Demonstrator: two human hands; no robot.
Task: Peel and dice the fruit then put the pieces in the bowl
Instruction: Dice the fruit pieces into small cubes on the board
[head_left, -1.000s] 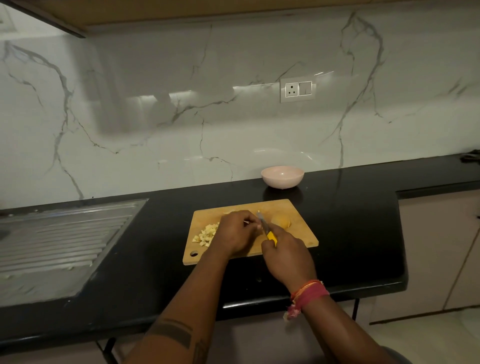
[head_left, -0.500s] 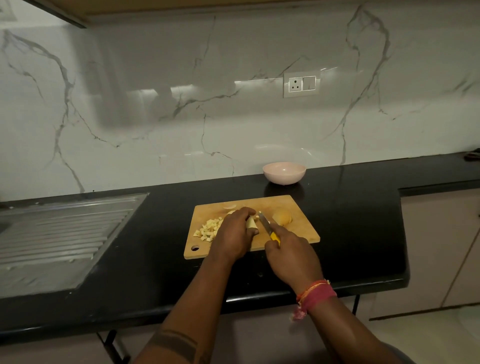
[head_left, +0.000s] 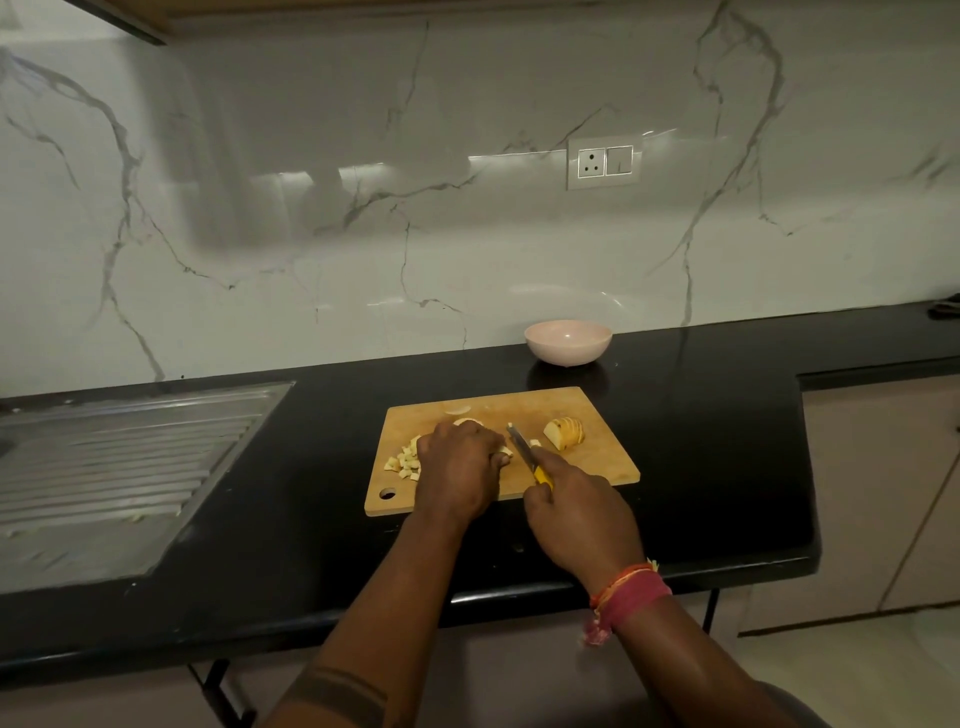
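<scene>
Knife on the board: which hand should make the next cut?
Right. The right hand already grips the knife, blade beside the fruit piece. The left hand covers and steadies that piece, diced bits beside it on the cutting board.

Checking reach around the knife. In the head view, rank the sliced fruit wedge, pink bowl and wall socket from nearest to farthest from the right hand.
From the right hand:
1. Wedge, on the board, just beyond and slightly right.
2. Bowl, on the counter behind the board.
3. Socket, up on the wall.
</scene>
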